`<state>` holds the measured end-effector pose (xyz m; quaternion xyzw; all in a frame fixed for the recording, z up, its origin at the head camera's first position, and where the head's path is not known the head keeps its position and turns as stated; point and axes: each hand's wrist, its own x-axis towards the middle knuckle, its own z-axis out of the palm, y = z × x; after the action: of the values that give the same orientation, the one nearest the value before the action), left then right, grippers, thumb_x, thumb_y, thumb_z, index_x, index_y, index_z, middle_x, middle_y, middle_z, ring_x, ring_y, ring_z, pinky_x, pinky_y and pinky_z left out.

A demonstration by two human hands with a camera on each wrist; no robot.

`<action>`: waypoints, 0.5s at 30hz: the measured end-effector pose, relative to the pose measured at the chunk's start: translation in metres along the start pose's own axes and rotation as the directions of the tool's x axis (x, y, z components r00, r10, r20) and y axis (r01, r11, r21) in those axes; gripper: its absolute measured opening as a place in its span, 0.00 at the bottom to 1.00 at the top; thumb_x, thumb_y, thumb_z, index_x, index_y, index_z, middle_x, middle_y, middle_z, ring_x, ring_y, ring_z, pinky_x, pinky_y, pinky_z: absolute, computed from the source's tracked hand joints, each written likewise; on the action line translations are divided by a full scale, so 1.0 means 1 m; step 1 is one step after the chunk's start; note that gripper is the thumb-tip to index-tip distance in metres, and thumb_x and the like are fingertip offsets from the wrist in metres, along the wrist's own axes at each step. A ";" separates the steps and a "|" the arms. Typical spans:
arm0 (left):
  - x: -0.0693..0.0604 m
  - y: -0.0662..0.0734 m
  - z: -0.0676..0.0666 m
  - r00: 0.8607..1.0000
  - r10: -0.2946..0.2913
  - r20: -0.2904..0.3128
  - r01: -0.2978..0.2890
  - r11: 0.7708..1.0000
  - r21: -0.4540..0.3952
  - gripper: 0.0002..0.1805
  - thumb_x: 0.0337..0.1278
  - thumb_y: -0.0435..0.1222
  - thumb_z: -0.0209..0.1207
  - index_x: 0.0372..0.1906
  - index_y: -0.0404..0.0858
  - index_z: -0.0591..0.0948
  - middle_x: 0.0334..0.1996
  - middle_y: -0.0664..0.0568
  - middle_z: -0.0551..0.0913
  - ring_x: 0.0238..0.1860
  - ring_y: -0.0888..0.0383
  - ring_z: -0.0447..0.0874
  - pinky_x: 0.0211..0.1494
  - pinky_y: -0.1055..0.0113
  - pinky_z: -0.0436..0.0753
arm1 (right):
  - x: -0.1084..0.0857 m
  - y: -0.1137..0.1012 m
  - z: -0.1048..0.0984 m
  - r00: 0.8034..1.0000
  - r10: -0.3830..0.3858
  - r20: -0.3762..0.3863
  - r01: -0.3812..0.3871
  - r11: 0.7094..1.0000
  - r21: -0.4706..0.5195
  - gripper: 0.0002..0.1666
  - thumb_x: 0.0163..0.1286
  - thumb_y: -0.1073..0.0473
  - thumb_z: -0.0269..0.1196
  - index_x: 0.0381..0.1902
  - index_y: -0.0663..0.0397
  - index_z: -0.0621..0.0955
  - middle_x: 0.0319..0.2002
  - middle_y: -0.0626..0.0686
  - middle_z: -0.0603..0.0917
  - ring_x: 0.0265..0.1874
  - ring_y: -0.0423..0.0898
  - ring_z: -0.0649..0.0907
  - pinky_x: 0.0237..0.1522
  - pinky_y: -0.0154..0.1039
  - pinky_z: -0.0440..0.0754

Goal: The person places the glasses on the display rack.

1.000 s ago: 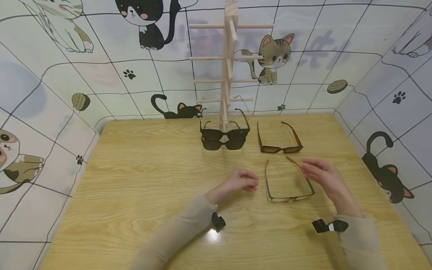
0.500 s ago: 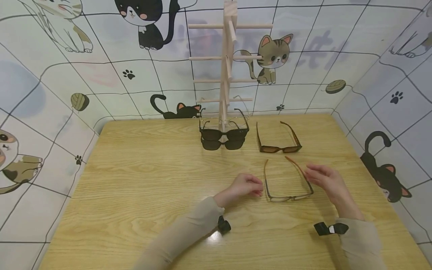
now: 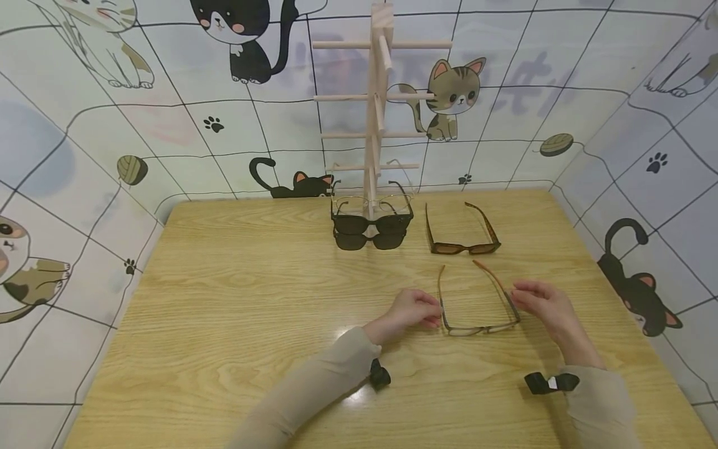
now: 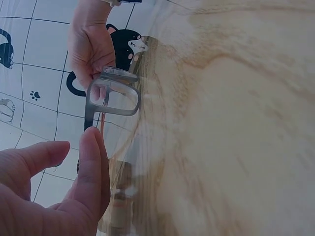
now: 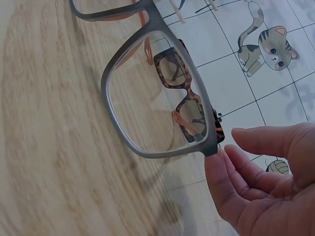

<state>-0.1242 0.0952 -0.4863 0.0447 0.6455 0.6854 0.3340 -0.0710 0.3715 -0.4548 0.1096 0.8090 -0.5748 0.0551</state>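
Note:
A pair of eyeglasses [image 3: 483,330] with a grey frame and orange-brown temples stands unfolded on the wooden table [image 3: 235,280], its lenses toward me. At its left temple is my left hand [image 3: 414,308]; the left wrist view shows that hand's thumb [image 4: 51,155] apart from its extended fingers [image 4: 91,162]. My right hand [image 3: 545,305] is beside the other temple. In the right wrist view its index finger [image 5: 221,189] is at the frame's hinge corner [image 5: 210,145], while the thumb stays away from the frame. Whether either hand touches the glasses, I cannot tell.
Tortoiseshell sunglasses [image 3: 457,249] lie unfolded behind the eyeglasses. A wooden rack [image 3: 377,81] with several pegs stands at the back, with dark sunglasses [image 3: 352,224] and thin-rimmed glasses [image 3: 340,201] at its lower part. Cat-patterned walls [image 3: 185,137] surround the table.
My left hand has moved right, up to the eyeglasses' left temple. My right hand has come slightly toward me along the right temple. The eyeglasses lie in the same place.

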 end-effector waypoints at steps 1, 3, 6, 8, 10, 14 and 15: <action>0.001 0.000 0.001 1.000 0.000 -0.003 0.000 1.000 0.007 0.08 0.54 0.26 0.62 0.39 0.26 0.80 0.26 0.43 0.84 0.24 0.58 0.84 0.31 0.67 0.85 | 0.000 0.001 0.000 1.000 0.006 -0.001 -0.006 1.000 -0.006 0.32 0.71 0.58 0.56 0.59 0.82 0.63 0.36 0.33 0.78 0.36 0.28 0.80 0.40 0.25 0.80; 0.002 -0.001 0.002 1.000 -0.006 -0.010 0.007 1.000 0.008 0.08 0.53 0.26 0.62 0.39 0.26 0.79 0.26 0.43 0.84 0.23 0.57 0.84 0.31 0.67 0.85 | 0.000 0.002 0.000 1.000 0.019 0.002 -0.019 1.000 -0.016 0.32 0.71 0.58 0.56 0.59 0.82 0.63 0.36 0.33 0.79 0.36 0.28 0.80 0.40 0.25 0.80; 0.004 -0.001 0.004 1.000 -0.016 -0.020 0.016 1.000 0.012 0.08 0.54 0.25 0.61 0.39 0.25 0.79 0.26 0.42 0.84 0.23 0.56 0.84 0.31 0.66 0.85 | 0.000 0.003 0.000 0.999 0.036 0.005 -0.036 0.999 -0.020 0.31 0.70 0.59 0.57 0.58 0.82 0.64 0.36 0.34 0.79 0.35 0.27 0.80 0.40 0.25 0.80; 0.005 -0.002 0.005 0.999 -0.023 -0.027 0.023 1.000 0.012 0.08 0.54 0.25 0.61 0.39 0.25 0.79 0.25 0.41 0.84 0.23 0.55 0.84 0.31 0.66 0.85 | 0.001 0.005 0.000 0.999 0.043 0.005 -0.042 0.999 -0.032 0.31 0.70 0.58 0.58 0.57 0.82 0.65 0.36 0.34 0.79 0.35 0.27 0.79 0.39 0.25 0.80; 0.006 -0.001 0.006 0.999 -0.030 -0.033 0.030 0.999 0.014 0.08 0.54 0.25 0.61 0.39 0.25 0.80 0.25 0.41 0.84 0.24 0.55 0.84 0.31 0.67 0.85 | 0.001 0.008 -0.001 0.999 0.044 0.004 -0.044 0.998 -0.045 0.32 0.69 0.57 0.59 0.57 0.82 0.66 0.36 0.35 0.78 0.35 0.27 0.79 0.39 0.25 0.80; 0.007 0.000 0.008 0.998 -0.044 -0.041 0.045 0.999 0.019 0.09 0.54 0.25 0.61 0.40 0.25 0.80 0.25 0.42 0.84 0.23 0.56 0.84 0.31 0.67 0.85 | 0.002 0.011 -0.001 0.998 0.058 -0.003 -0.058 0.998 -0.024 0.29 0.68 0.58 0.60 0.55 0.80 0.69 0.33 0.35 0.80 0.34 0.28 0.79 0.37 0.25 0.81; 0.007 0.000 0.009 0.998 -0.050 -0.045 0.051 0.999 0.020 0.09 0.54 0.25 0.61 0.41 0.25 0.80 0.25 0.42 0.84 0.24 0.56 0.84 0.31 0.67 0.85 | 0.002 0.012 0.000 0.998 0.058 -0.001 -0.058 0.998 -0.017 0.29 0.67 0.59 0.60 0.55 0.80 0.69 0.33 0.34 0.80 0.33 0.28 0.79 0.36 0.25 0.81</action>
<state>-0.1254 0.1064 -0.4877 0.0167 0.6609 0.6707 0.3362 -0.0701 0.3757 -0.4656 0.1327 0.8103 -0.5661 0.0724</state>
